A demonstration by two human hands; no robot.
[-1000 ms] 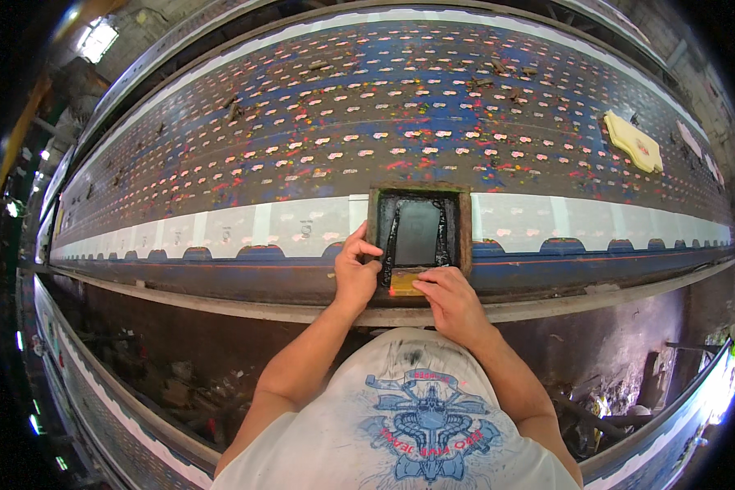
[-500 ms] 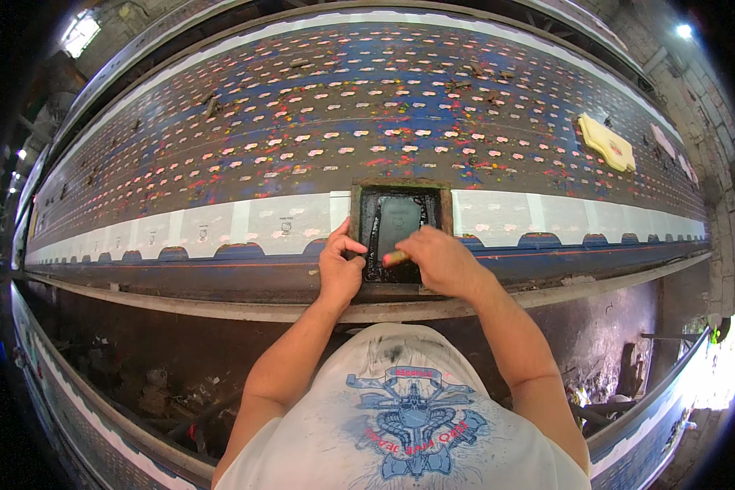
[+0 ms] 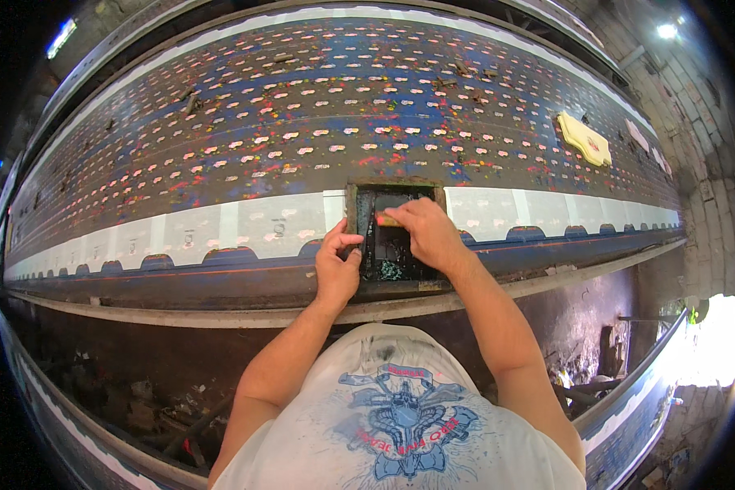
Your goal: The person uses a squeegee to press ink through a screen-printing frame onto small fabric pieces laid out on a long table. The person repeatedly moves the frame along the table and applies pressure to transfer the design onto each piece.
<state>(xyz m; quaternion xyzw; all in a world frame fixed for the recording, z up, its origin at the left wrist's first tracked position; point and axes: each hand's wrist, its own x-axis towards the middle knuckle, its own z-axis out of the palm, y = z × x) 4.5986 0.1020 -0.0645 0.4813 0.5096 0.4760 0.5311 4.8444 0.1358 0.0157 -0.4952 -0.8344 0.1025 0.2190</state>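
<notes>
Since the right hand (image 3: 429, 235), fingers pinching the scraper (image 3: 388, 220), slid up the mid-picture frame (image 3: 352, 200), its stroke looks nearly spent; the left hand (image 3: 336, 266) curls, its hold unclear.

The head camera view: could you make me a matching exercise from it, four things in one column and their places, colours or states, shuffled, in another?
Things
1. left hand
2. right hand
3. pale yellow piece
4. shirt

Places, colours or states
A. lying on the long table, toward the picture's right
B. white, with a blue and red print
C. holding a small block over the dark frame
D. at the frame's left side

Pairs: 1-D, 2-C, 3-A, 4-B
</notes>
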